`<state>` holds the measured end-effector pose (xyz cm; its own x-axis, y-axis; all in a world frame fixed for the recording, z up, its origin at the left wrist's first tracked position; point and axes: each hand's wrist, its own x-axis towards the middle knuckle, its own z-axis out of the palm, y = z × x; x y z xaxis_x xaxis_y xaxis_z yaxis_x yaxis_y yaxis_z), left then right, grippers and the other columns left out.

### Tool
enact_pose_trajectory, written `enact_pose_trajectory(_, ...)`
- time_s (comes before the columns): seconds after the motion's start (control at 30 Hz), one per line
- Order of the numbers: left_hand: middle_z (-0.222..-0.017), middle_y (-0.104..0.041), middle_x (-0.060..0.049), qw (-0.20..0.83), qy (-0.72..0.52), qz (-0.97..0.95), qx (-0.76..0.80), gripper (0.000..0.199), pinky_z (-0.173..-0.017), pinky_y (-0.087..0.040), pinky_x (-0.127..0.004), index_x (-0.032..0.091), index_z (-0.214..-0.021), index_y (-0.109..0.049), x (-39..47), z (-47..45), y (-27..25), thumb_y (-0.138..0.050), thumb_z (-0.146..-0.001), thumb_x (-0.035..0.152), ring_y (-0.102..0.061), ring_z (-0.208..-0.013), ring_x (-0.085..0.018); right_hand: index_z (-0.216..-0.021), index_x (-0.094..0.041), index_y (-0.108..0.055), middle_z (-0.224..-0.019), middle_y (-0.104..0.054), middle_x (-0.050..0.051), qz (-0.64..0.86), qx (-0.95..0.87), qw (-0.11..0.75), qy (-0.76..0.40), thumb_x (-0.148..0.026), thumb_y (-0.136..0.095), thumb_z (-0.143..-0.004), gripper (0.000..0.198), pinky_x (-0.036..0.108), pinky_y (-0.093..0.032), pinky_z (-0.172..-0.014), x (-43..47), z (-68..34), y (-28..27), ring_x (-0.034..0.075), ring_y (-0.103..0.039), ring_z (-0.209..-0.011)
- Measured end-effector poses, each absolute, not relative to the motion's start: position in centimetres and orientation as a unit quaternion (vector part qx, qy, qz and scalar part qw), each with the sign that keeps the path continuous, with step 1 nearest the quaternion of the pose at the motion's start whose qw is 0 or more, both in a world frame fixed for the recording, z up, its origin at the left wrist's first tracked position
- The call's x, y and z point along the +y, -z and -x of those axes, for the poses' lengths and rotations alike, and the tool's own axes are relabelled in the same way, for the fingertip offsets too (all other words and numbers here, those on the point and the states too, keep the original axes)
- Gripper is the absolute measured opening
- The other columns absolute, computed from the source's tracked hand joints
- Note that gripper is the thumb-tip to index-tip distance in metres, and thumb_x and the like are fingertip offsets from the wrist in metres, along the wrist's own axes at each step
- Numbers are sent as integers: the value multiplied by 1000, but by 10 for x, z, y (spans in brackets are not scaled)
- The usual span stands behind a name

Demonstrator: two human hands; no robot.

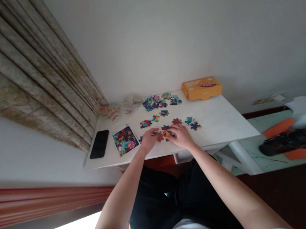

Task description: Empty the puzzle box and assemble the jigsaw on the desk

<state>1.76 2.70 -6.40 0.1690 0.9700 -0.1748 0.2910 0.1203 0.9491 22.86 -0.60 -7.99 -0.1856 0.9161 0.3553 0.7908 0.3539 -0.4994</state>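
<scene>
Low over the front of the white table (215, 119), my left hand (149, 140) has its fingers closed at the edge of a reddish-brown puzzle piece (160, 136). My right hand (182, 136) bends its fingers over a dark blue and orange puzzle piece (167, 133), gripping it from the right; its fingertips are partly hidden. Just beyond the right hand lies another reddish piece (176, 121). A joined teal and blue group (192, 123) rests to the right. Farther back are a red and blue group (145, 124) and a blue piece (163, 113).
A printed picture card (125, 139) and a black phone (99, 144) lie at the left. Loose pieces (155, 102), plastic bags (131, 104) and a yellow box (202, 88) line the back near the wall. A black object (289, 141) sits on the lower surface at right.
</scene>
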Motion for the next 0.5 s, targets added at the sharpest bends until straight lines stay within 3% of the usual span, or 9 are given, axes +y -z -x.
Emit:
enact_pose_trajectory(0.13,-93,-73,-3,501,-391,-488,599,21,-78,-62,-26,18,-111,-71,29,-20,72,-70,-91,16,-75,-77,-13,-113,-28,-77,-123,-73,9,558,-763,310,-98,-29,-67,-93,22,48,-45,-103,-7,-228,79,29,-63,-120)
enact_pose_trajectory(0.5,-103,-79,-7,390,-377,-549,636,21,-80,-58,-28,19,-108,-72,49,-34,78,-68,-89,13,-75,-88,-18,-108,-29,-78,-117,-73,8,542,-779,297,-104,-34,-74,-89,20,46,-45,-102,-11,-228,70,29,-63,-116)
